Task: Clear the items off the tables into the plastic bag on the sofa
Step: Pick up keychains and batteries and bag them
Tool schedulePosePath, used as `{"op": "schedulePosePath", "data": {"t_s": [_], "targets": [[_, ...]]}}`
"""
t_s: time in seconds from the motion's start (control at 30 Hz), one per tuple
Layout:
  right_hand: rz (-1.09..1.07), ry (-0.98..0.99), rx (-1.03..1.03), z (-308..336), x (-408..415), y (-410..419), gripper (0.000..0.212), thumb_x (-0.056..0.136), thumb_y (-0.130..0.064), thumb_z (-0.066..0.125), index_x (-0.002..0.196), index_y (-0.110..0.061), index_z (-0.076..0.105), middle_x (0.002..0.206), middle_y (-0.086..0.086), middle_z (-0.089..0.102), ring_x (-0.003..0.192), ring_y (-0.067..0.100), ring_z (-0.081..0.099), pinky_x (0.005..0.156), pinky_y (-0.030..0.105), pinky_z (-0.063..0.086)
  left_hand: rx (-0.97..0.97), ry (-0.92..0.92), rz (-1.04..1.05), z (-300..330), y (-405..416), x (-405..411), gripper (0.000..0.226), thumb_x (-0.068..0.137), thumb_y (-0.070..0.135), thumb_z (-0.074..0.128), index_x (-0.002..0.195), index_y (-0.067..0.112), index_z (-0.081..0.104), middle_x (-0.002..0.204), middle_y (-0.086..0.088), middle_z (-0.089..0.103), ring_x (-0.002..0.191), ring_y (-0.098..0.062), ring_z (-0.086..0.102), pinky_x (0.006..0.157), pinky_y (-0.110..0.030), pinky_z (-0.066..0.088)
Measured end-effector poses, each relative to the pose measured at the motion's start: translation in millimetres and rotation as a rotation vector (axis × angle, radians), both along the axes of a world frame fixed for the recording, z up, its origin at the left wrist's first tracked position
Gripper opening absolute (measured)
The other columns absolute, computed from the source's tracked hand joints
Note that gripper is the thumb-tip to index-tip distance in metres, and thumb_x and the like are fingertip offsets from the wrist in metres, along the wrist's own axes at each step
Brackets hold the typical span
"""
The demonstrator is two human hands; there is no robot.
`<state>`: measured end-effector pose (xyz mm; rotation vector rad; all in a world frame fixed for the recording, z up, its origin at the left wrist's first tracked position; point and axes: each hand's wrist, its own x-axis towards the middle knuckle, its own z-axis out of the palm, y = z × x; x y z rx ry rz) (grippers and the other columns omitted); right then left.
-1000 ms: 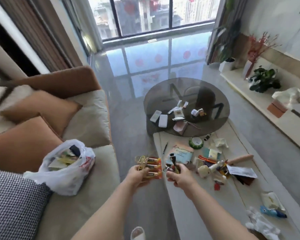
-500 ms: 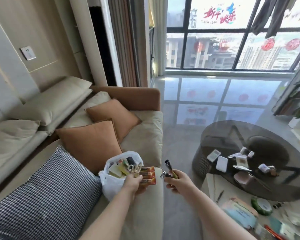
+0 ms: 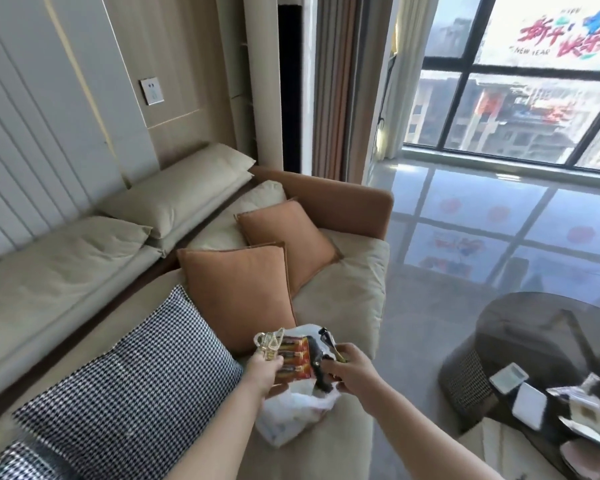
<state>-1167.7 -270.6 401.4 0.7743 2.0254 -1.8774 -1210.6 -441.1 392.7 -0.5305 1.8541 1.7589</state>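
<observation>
Plastic bag [image 3: 291, 407] sits on sofa [image 3: 343, 299], 6 o'clock. Your left hand [image 3: 262, 370] grips battery pack [image 3: 293, 355] and clip over it; right hand [image 3: 349, 370] pinches small dark items. Deposit step; next, release into the mouth.

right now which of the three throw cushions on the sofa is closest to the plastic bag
The nearer orange cushion: its lower corner sits right behind the plastic bag. The checked cushion lies further left, the second orange one further back.

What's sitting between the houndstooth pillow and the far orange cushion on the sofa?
In the head view, another orange cushion stands between the houndstooth pillow and the far orange cushion, overlapping the far one's lower edge.
</observation>
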Motion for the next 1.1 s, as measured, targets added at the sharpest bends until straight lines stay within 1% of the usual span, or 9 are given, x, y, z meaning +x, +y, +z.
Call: {"op": "schedulePosePath", "data": {"t_s": [0.17,0.27,0.33,0.43,0.63,0.77,0.9,1.0,1.1], "targets": [[0.113,-0.073,0.055,-27.5,-59.5,5.2,0.022,0.083,-0.002,0.059,0.094,-0.020,0.053,0.077,0.007,0.061,0.065,0.020,0.060,0.054,0.026,0.046,-0.013,-0.028,0.076,-14.5,10.9,-36.7,0.019,0.096,0.003,0.046,0.113,0.011,0.052,0.094,-0.009,0.064,0.075,-0.020,0.064,0.057,-0.029,0.053],[0.199,-0.145,0.107,-52.4,-94.5,8.3,0.023,0.082,0.002,0.052,0.088,-0.020,0.055,0.071,0.006,0.060,0.059,0.018,0.057,0.050,0.025,0.045,-0.053,-0.062,0.122,-27.4,18.6,-61.4,0.016,0.096,0.004,0.046,0.106,0.014,0.054,0.091,-0.009,0.066,0.074,-0.020,0.065,0.055,-0.028,0.053],[0.252,-0.197,0.137,-75.2,-114.0,10.8,0.024,0.081,0.003,0.050,0.096,-0.015,0.056,0.067,0.007,0.059,0.054,0.017,0.058,0.047,0.024,0.044,-0.103,-0.102,0.137,-41.1,24.1,-77.4,0.015,0.095,0.004,0.046,0.102,0.016,0.052,0.090,-0.007,0.065,0.072,-0.018,0.064,0.052,-0.026,0.052],[0.345,-0.313,0.189,-112.8,-139.4,12.9,0.026,0.079,-0.001,0.050,0.104,-0.006,0.057,0.067,0.006,0.057,0.050,0.015,0.056,0.046,0.022,0.042,-0.182,-0.173,0.130,-72.2,31.5,-99.2,0.022,0.094,0.004,0.043,0.112,0.014,0.052,0.093,-0.006,0.063,0.076,-0.018,0.063,0.058,-0.026,0.053],[0.390,-0.437,0.352,-178.0,-168.9,20.0,0.011,0.078,-0.016,0.055,0.087,-0.011,0.059,0.070,0.001,0.057,0.060,0.014,0.055,0.052,0.021,0.042,-0.298,-0.344,0.055,-139.8,52.8,-124.1,0.040,0.097,0.009,0.037,0.135,0.020,0.041,0.113,-0.007,0.062,0.099,-0.023,0.063,0.069,-0.028,0.054],[0.411,-0.459,0.432,-204.6,-183.9,20.6,0.009,0.076,-0.013,0.049,0.078,-0.018,0.056,0.069,-0.005,0.055,0.061,0.006,0.049,0.049,0.017,0.033,-0.346,-0.422,0.065,-178.9,59.8,-139.2,0.037,0.098,0.021,0.039,0.134,0.022,0.044,0.116,-0.007,0.061,0.098,-0.021,0.062,0.060,-0.025,0.053],[0.420,-0.383,0.357,-222.1,-190.5,12.3,0.019,0.080,-0.023,0.060,0.097,-0.026,0.051,0.081,-0.015,0.050,0.073,0.003,0.050,0.062,0.008,0.037,-0.377,-0.452,0.047,-211.0,61.8,-143.6,0.037,0.096,0.013,0.035,0.131,0.017,0.047,0.121,-0.013,0.061,0.103,-0.030,0.064,0.061,-0.031,0.053],[0.495,-0.382,0.251,-231.3,-185.0,6.7,0.046,0.083,-0.017,0.061,0.126,-0.023,0.047,0.104,-0.006,0.060,0.093,0.014,0.059,0.077,0.021,0.046,-0.425,-0.387,0.013,-220.1,58.4,-142.5,0.039,0.096,0.006,0.038,0.133,0.015,0.047,0.120,-0.009,0.061,0.110,-0.032,0.061,0.086,-0.039,0.052],[0.492,-0.388,0.289,-227.1,-176.2,8.3,0.033,0.082,-0.009,0.054,0.113,-0.019,0.050,0.091,-0.007,0.059,0.080,0.007,0.056,0.062,0.016,0.044,-0.408,-0.357,0.003,-216.6,52.4,-139.7,0.038,0.094,0.002,0.043,0.132,0.010,0.049,0.110,-0.005,0.063,0.096,-0.021,0.062,0.082,-0.025,0.055]]}}
